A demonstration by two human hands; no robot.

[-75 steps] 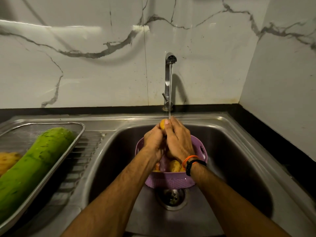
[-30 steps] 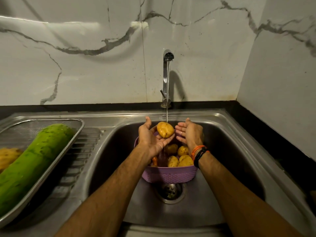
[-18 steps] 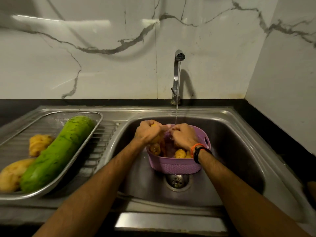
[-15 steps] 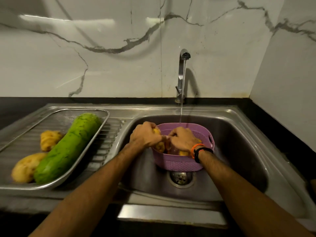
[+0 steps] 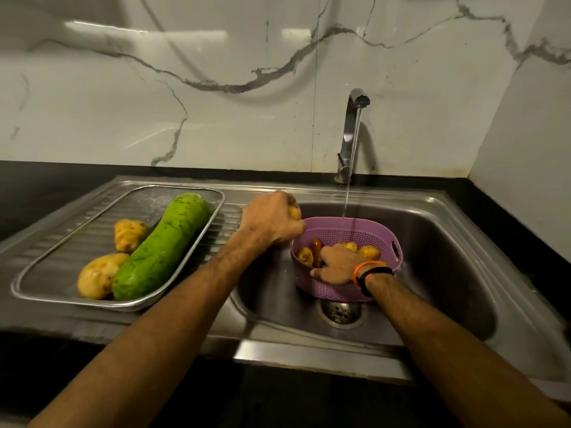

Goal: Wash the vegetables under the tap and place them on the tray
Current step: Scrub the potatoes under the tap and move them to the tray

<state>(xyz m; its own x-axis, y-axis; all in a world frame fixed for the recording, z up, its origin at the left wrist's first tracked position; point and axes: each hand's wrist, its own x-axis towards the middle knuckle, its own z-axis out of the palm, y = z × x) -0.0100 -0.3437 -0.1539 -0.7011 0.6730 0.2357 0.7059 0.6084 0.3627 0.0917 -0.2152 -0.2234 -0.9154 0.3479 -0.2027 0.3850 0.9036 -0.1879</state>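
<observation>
The left hand (image 5: pixel 272 222), knuckles up, is curled round a yellow potato (image 5: pixel 294 211), which peeks out past the fingers. It hangs over the left edge of the sink bowl (image 5: pixel 432 242), just beside the rim of a purple basket (image 5: pixel 346 291). The right hand (image 5: pixel 335 264) reaches down into that basket, fingers bent among the vegetables; whether it grips one cannot be told. Its wrist wears an orange band and a black band (image 5: pixel 370 273).

The basket stands in the bowl, above the drain (image 5: pixel 340 313), and holds several small potatoes (image 5: pixel 367 251) and a reddish-brown piece (image 5: pixel 317 247). A thin stream of water (image 5: pixel 347 193) runs from the steel tap (image 5: pixel 352 134) into the back of the basket.

To the left, on the ribbed draining board, lies a steel mesh tray (image 5: pixel 197 242). In it rests a long green gourd (image 5: pixel 163 248), set diagonally, with two washed potatoes (image 5: pixel 99 274) touching its left side. A dark worktop (image 5: pixel 46 180) and white marble wall (image 5: pixel 216 103) lie behind.
</observation>
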